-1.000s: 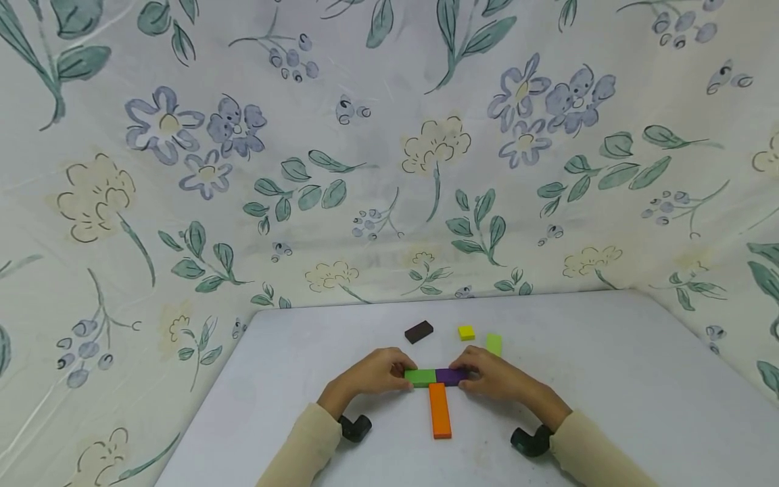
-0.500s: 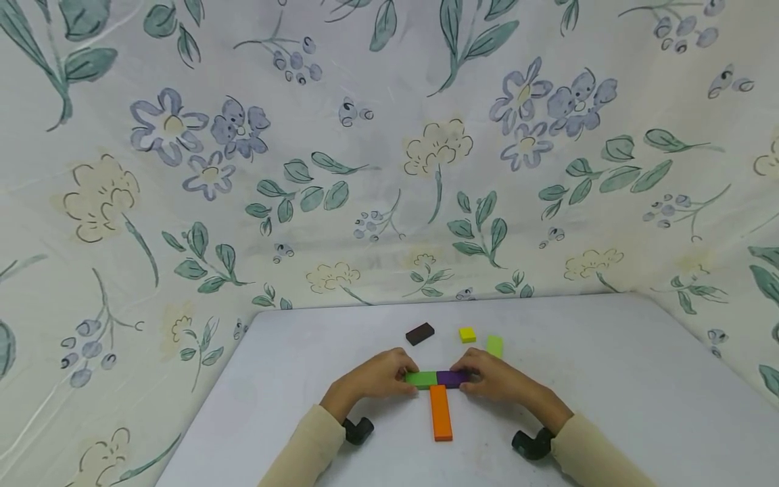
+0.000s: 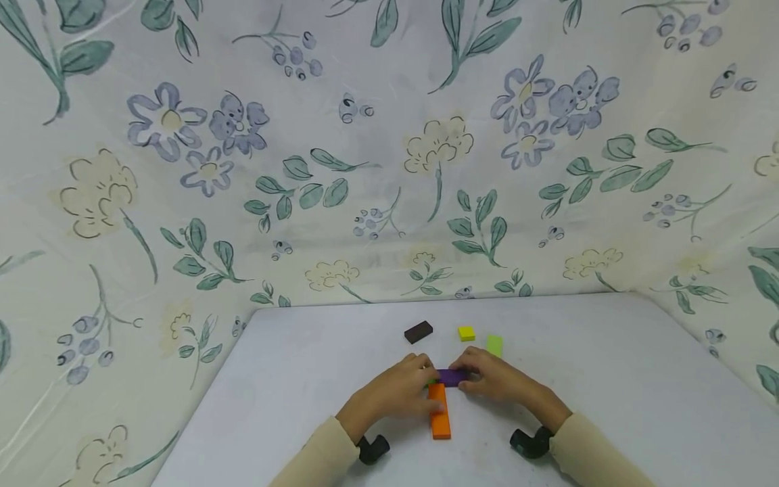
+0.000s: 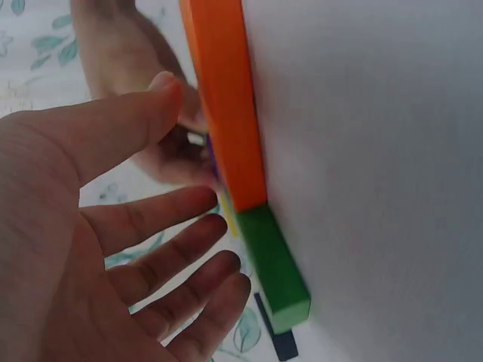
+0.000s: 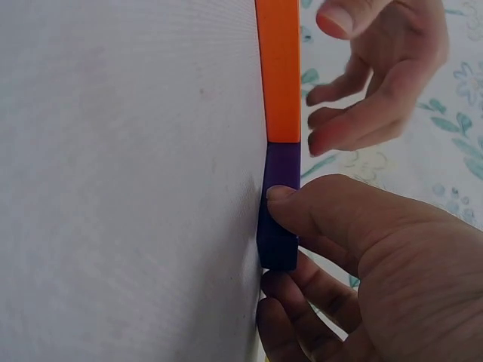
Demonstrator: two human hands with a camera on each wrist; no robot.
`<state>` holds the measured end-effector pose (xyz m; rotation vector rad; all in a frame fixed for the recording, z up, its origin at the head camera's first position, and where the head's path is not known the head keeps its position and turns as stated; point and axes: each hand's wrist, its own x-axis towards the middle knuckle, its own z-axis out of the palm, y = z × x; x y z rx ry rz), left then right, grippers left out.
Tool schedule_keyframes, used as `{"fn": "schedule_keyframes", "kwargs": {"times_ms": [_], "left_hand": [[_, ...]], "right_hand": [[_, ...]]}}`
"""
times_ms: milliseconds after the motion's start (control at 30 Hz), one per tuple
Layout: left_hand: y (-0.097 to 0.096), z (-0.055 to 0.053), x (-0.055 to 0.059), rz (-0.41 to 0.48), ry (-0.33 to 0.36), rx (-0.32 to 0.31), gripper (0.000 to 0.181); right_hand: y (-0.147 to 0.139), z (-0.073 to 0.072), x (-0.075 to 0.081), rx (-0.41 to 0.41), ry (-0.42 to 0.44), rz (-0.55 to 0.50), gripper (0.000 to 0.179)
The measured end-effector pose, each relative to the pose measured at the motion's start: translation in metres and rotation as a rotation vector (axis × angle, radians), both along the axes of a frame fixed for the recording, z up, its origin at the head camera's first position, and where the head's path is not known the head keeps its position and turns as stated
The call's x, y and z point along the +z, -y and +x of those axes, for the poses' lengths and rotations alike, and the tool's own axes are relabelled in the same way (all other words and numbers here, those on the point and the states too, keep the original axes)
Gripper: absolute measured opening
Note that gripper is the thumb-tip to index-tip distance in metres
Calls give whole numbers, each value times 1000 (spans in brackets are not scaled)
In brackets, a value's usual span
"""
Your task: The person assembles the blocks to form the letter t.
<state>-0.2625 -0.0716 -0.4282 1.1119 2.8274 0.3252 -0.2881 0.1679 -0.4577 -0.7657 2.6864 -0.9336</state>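
Note:
The left hand (image 3: pixel 403 389) is over the joint of the green block (image 4: pixel 272 264) and the orange block (image 3: pixel 441 427), its thumb and fingers spread apart. In the left wrist view its fingertips lie beside these blocks with nothing gripped; whether they touch cannot be told. The right hand (image 3: pixel 489 376) pinches the purple block (image 3: pixel 452 377), thumb on its near side and fingers around the far side and end. The purple block lies crosswise at the far end of the orange one, which points toward the person. In the head view the left hand hides most of the green block.
Farther back on the white table (image 3: pixel 608 379) lie a dark brown block (image 3: pixel 418 332), a small yellow block (image 3: pixel 466 333) and a light green block (image 3: pixel 494 345). Floral cloth (image 3: pixel 389 169) hangs behind the table. Black wrist devices (image 3: pixel 531 444) sit at both cuffs.
The left hand has let go of the green block's left end and moved right, over the green and orange blocks. The right hand stays on the purple block.

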Motion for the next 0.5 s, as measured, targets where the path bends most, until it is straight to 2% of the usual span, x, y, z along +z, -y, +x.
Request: {"fn": "schedule_keyframes", "kwargs": {"times_ms": [167,400,500], "left_hand": [[-1,1,-3,8,-11,-10,53],[6,-6,-2,98,21,78,48],[4,-5,-3,85,44,78,49]], "right_hand": [[1,-1,-1,2,7,-6,28],[0,0,1,-1,5,-5,29],[0,1,0,-3,6,-2,29]]}}
